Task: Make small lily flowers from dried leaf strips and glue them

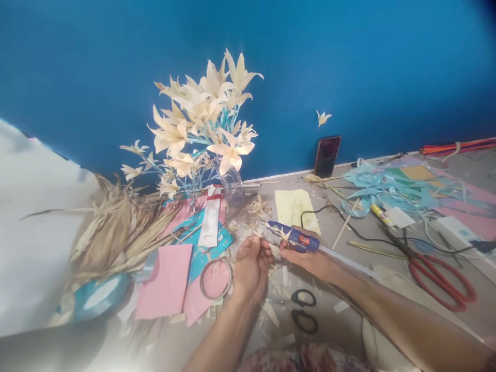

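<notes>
Two bare hands work near the middle of the worktop (329,310). The right hand (300,252) is closed around one glue gun (292,236), and the left hand (251,256) has its thumb and fingers together on one small pale piece (257,233), too small to make out fully. The glue gun is dark blue with an orange part on its side; one whitish glue stick (349,262) runs out of its back, and its nozzle points left, just above the left hand. Thin pale petals (285,234) show against its barrel.

Towards the far edge, left of centre, one clear vase (231,187) stands by a bunch of over a dozen cream flowers (209,98) on light blue stems. One phone (327,156) leans on the blue wall at the far edge, with one loose flower (322,119) just above it. One yellow sheet (296,206) lies between vase and phone.

One heap of dry husks (120,227), one blue ribbon roll (103,297) and one tape roll (216,279) lie towards the left edge. One pair of red-handled scissors (442,279) lies towards the near right corner, tangled blue ribbon (387,186) beyond it. Two black loops (304,310) lie near the near edge, between the forearms
</notes>
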A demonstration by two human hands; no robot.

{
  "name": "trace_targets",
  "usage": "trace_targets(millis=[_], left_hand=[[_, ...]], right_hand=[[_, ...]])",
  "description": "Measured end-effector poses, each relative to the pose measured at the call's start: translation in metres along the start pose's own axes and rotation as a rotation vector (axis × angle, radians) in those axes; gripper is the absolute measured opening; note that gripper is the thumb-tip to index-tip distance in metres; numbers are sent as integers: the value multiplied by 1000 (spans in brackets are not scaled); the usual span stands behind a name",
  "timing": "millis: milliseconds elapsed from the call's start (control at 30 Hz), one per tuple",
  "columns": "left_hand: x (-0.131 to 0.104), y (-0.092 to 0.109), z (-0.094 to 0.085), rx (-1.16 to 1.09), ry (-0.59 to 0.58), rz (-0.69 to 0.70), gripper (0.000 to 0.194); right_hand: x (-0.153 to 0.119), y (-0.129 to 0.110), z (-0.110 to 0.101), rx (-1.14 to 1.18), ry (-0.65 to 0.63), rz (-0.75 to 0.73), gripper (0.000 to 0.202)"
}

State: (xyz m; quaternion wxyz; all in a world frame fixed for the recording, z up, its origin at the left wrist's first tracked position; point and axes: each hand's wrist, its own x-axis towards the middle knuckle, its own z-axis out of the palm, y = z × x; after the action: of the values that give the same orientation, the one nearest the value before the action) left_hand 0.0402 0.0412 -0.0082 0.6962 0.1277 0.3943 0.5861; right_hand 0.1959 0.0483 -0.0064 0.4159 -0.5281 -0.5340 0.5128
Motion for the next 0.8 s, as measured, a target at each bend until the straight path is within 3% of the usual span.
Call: trace_targets(millis=[167,367,600,800], left_hand=[[2,-1,-3,-69,-42,-97,18],[0,4,-3,-111,-92,-183,20],[-5,5,3,95,-24,-76,36],[0,5,2,93,2,19,42]], right_hand=[[-3,-12,1,-186,23,-16,9],[-3,-18,1,-155,37,-50,11],[-3,-18,-3,-151,-9,-2,10],[-2,-18,-8,-117,-48,-1,10]])
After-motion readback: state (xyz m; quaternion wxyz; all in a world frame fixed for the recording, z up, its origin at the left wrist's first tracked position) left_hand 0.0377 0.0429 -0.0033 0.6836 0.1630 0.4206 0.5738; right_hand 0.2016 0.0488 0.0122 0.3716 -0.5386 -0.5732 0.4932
